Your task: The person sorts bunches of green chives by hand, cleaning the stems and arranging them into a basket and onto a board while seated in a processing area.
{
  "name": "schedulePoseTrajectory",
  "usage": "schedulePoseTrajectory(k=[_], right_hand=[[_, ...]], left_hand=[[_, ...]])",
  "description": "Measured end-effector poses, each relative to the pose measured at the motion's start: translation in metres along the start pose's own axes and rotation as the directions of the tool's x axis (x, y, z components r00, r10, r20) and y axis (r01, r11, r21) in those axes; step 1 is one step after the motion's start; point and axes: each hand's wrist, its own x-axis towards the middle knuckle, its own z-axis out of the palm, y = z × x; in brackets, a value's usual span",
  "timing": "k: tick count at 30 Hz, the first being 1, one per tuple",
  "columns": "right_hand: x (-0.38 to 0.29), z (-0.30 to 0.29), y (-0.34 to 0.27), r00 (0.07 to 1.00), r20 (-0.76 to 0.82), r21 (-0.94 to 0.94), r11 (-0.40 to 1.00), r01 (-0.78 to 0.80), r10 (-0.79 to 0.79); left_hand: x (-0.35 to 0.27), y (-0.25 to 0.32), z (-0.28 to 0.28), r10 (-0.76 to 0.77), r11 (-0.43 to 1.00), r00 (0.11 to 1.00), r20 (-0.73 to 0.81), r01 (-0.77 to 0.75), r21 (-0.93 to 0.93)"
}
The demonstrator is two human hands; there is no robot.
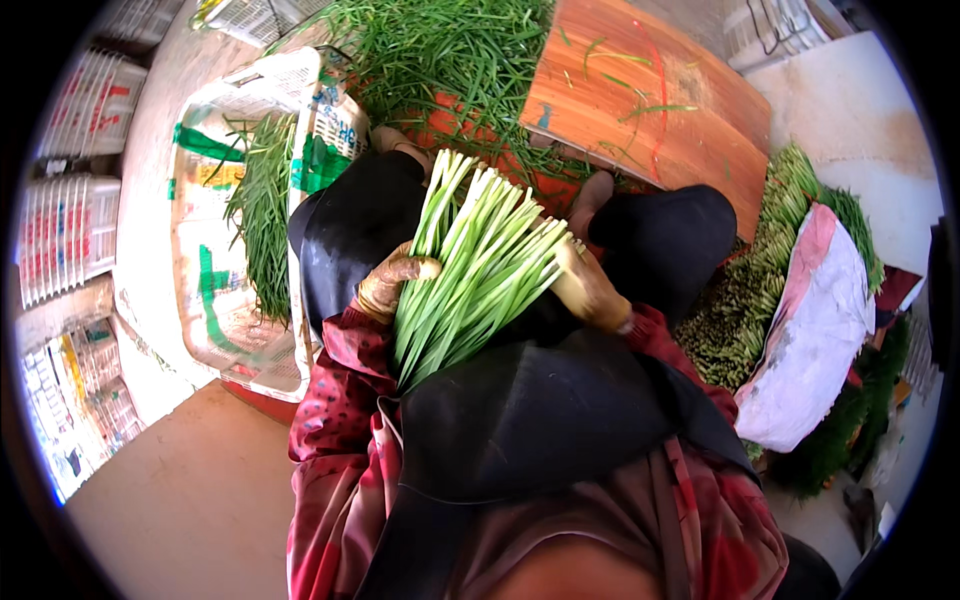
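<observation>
A loose bundle of garlic chives (476,277) rests over my lap, pale stem ends fanned away from me and green leaves towards my black apron (525,420). My left hand (396,279), in a stained glove, grips the bundle's left side with the thumb across the stems. On the other side my right hand (592,289), also gloved, holds the stems near their pale ends; its fingers are partly hidden behind them.
Left of my knee stands a white plastic crate (300,187) with chives (266,217) inside. Loose green leaves (457,52) cover the floor ahead. A wooden board (652,97) lies front right. Stacked chives (750,300) and a white sack (814,345) are at my right.
</observation>
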Motion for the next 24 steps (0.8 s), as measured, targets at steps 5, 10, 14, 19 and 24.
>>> schedulePoseTrajectory(k=[5,10,14,19,24], right_hand=[[0.130,0.028,0.013,0.910,-0.085,0.850,0.505,-0.146,0.405],[0.165,0.025,-0.015,0.979,0.058,0.683,0.707,-0.181,0.194],[0.156,0.014,-0.012,0.973,0.074,0.657,0.723,-0.213,0.219],[0.148,0.016,-0.017,0.987,0.038,0.618,0.773,-0.144,0.154],[0.144,0.010,-0.016,0.969,0.057,0.703,0.680,-0.209,0.239]], left_hand=[[0.008,0.020,0.010,0.107,0.985,0.979,-0.174,-0.080,0.156],[-0.004,0.022,0.026,0.101,0.972,0.977,-0.185,-0.057,0.230],[0.000,0.038,0.018,0.032,0.926,0.999,0.016,-0.036,0.377],[0.013,0.044,0.031,0.150,0.936,0.979,-0.141,-0.095,0.338],[0.025,0.055,0.040,-0.006,0.890,1.000,-0.002,0.006,0.457]])
